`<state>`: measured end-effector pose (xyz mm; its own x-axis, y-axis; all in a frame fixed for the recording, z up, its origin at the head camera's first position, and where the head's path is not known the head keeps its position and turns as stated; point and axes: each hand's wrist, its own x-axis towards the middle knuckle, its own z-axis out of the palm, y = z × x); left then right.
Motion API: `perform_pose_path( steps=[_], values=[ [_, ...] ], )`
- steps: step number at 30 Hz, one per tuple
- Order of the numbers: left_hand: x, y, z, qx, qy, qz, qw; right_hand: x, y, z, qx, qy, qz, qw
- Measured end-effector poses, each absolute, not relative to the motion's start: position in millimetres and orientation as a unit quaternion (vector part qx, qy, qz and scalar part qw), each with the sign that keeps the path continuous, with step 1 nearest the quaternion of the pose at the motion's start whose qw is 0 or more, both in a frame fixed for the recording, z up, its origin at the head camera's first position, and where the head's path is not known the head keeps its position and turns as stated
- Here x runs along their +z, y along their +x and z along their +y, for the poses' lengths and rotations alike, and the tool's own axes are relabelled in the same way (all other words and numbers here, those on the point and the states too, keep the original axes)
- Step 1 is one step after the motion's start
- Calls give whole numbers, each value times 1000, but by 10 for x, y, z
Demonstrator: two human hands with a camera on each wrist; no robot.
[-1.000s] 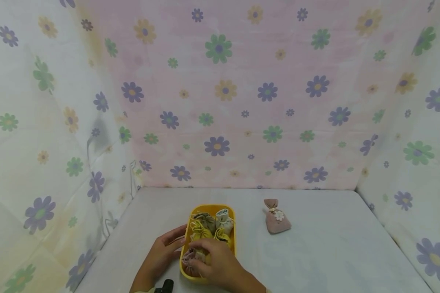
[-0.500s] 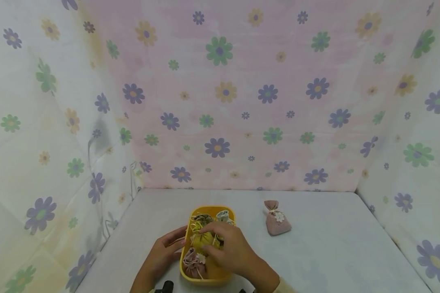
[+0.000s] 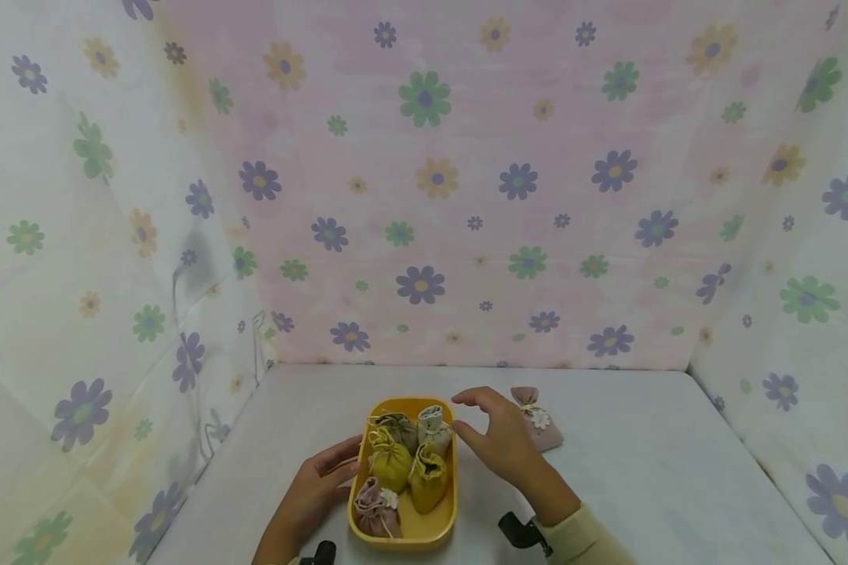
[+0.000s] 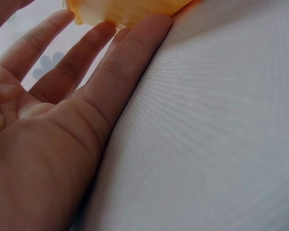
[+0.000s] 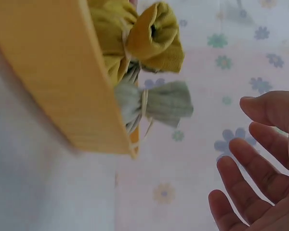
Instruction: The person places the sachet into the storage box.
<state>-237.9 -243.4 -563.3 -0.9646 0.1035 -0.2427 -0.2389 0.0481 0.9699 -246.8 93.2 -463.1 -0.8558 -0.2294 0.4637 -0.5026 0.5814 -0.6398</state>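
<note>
A yellow tray [image 3: 424, 534] holds several small drawstring pouches. Two are mustard yellow, a left pouch [image 3: 390, 464] and a right pouch [image 3: 428, 485]. Behind them are an olive-brown pouch [image 3: 399, 428] and a pale grey-green pouch [image 3: 434, 430]; a dusty pink pouch [image 3: 378, 510] with a white flower lies at the near left. My left hand [image 3: 312, 490] rests its straight fingertips against the tray's left wall, as the left wrist view also shows. Off the tray's right side, my right hand [image 3: 500, 439] hovers with fingers spread, holding nothing. It partly covers another pink pouch [image 3: 542, 428] on the table.
White cloth covers the table [image 3: 643, 471]. Flower-printed curtains [image 3: 466, 235] enclose it at the back and both sides. A black wrist camera mount [image 3: 523, 532] sticks out at my right wrist.
My right hand has left the near pink pouch in the tray, passed over the mustard pouches and moved out to the right. My left hand has stayed at the tray's side.
</note>
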Motion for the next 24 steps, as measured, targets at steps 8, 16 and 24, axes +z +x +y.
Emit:
perform_pose_path(
  steps=[8, 16, 24],
  values=[
    [-5625, -2376, -2422, 683, -52, 718, 120, -4739, -2617, 1135, 412, 149, -883, 167],
    [-5628, -2373, -2430, 678, -48, 724, 117, -4974, -2897, 1384, 383, 116, -887, 232],
    [-5647, -2381, -2423, 681, -46, 721, 119, -5151, -3098, 1602, 362, -1, -913, 186]
  ],
)
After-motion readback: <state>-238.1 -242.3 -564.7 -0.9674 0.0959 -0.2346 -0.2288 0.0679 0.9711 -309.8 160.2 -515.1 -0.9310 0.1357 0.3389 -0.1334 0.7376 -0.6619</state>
